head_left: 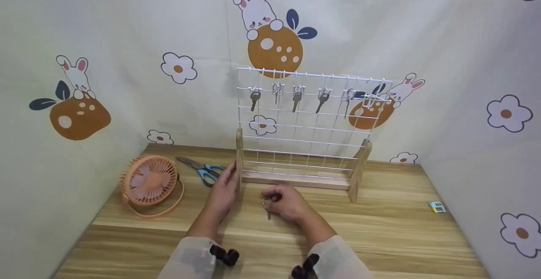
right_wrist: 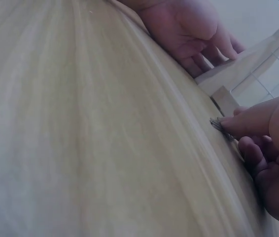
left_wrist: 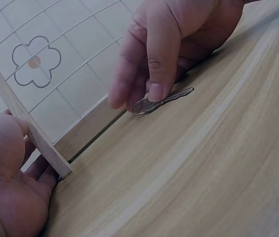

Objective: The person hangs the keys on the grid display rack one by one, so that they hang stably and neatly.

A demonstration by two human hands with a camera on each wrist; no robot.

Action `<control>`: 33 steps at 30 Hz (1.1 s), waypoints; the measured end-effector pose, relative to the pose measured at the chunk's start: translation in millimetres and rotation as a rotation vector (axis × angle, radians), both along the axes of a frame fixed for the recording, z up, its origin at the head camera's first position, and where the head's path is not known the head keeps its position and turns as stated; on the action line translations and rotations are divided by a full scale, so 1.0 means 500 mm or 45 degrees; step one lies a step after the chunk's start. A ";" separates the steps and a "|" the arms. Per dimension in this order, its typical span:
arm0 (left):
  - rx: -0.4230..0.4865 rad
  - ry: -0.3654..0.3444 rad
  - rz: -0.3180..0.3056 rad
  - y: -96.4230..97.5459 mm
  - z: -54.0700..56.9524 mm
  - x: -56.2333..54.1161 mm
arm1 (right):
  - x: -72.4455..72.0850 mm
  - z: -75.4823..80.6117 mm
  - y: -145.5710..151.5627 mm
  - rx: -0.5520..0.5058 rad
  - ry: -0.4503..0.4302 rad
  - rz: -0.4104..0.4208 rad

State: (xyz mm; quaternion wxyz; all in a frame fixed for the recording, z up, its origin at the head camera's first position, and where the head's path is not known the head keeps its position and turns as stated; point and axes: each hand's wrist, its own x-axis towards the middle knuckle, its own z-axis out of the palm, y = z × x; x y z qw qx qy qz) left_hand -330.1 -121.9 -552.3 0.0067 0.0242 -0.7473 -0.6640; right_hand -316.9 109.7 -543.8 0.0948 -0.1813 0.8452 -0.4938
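Observation:
My right hand (head_left: 287, 203) pinches a small metal key (left_wrist: 176, 96) with a ring (head_left: 266, 201) between thumb and fingers, low over the table in front of the rack. In the left wrist view, the key's blade points away from the fingertips. My left hand (head_left: 224, 192) touches the outer side of the left wooden leg (head_left: 239, 152), its fingers lying along it near the base. That leg supports a white wire grid rack (head_left: 296, 137). Several keys, including one at the left end (head_left: 255, 99), hang from hooks along the upper grid.
An orange fan (head_left: 152, 180) stands at the left of the wooden table (head_left: 393, 228). Scissors (head_left: 203, 170) with blue and black handles lie beside my left hand. A small light-blue object (head_left: 436, 207) sits near the right edge. Patterned cloth (head_left: 186, 25) surrounds the table.

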 end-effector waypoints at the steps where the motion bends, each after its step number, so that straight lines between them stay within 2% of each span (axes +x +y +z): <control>1: 0.000 -0.002 0.000 0.000 0.000 0.000 | 0.000 -0.001 0.000 0.000 0.002 0.001; 6: -0.005 -0.009 0.005 -0.001 0.001 0.001 | -0.002 -0.003 0.000 -0.012 0.009 0.009; 12: -0.007 -0.015 0.019 0.000 0.002 0.003 | -0.003 -0.006 0.008 -0.071 -0.049 -0.020; 19: -0.009 -0.013 0.013 0.000 -0.002 -0.002 | -0.012 0.007 0.027 -0.395 -0.206 -0.169; 25: -0.029 -0.024 0.020 0.001 0.002 -0.002 | -0.013 0.068 0.049 -0.680 -0.248 -0.285; 29: -0.014 -0.038 0.023 0.001 0.001 -0.001 | -0.002 0.121 0.071 -0.781 -0.221 -0.323; 33: 0.023 -0.041 0.015 0.000 0.001 -0.001 | 0.010 0.178 0.104 -0.815 -0.176 -0.370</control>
